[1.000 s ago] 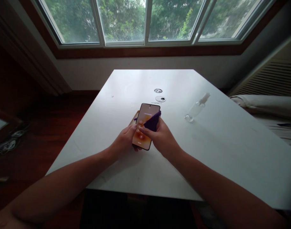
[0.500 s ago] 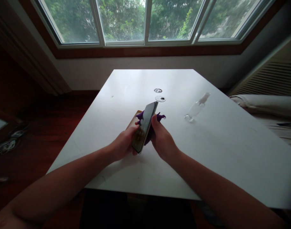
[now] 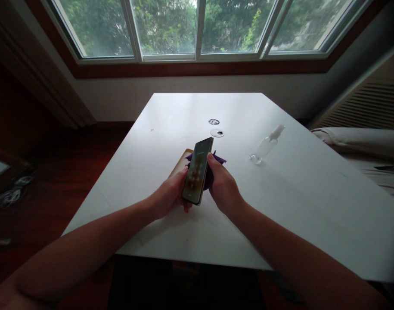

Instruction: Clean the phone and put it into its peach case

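A smartphone (image 3: pixel 197 172) with a dimly lit screen is held between both hands above the white table (image 3: pixel 290 202), tilted with its right edge raised. My left hand (image 3: pixel 169 196) grips its left edge, fingers curled. My right hand (image 3: pixel 222 187) is closed on the right edge, thumb on the rim, with a purple cloth (image 3: pixel 218 158) bunched behind the phone under its fingers. A tan flat object (image 3: pixel 181 162) lies on the table just under the phone's left side.
A clear spray bottle (image 3: pixel 265 148) lies on its side to the right. Two small round items (image 3: pixel 217 132) sit behind the phone. A window spans the far wall. A pale cushion (image 3: pixel 358 142) lies at the right edge; dark floor is at left.
The phone lay flat with the purple cloth on its bright screen; it was then tipped up on edge, and now leans back partway with the cloth behind it and the screen dimmer.
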A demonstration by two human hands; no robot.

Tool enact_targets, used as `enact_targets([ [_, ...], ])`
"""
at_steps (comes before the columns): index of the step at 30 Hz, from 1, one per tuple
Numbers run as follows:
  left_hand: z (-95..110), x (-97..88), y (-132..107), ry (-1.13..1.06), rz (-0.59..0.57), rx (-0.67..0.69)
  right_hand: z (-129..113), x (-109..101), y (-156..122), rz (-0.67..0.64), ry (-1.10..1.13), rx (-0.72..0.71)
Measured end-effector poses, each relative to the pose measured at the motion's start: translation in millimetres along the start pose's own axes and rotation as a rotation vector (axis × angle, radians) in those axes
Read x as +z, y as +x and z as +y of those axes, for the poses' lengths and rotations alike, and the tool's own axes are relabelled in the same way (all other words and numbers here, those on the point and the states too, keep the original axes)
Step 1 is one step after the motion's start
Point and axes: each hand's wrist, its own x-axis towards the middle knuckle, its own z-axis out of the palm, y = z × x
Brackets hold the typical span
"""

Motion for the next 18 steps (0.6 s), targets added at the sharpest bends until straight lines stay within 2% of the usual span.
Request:
enact_targets([
  [4,6,-0.6,-4,-0.078,-0.021,0.076,3,-7,7,0.078,-0.007,-0.039],
  [10,3,-3.7,0,0.029,0.219,0.188,-3,-12,6,0.25,-0.151,-0.033],
  [12,1,-4.0,2,0.087,0.251,0.218,-5,-14,5,0.292,-0.235,-0.07],
  [15,-3,-3.2,1,0.165,0.228,0.208,-6,-18,9,0.26,-0.438,-0.239],
  [18,-9,-3.1,1,0.194,0.223,0.196,-3,-22,13,0.068,-0.882,-0.458],
])
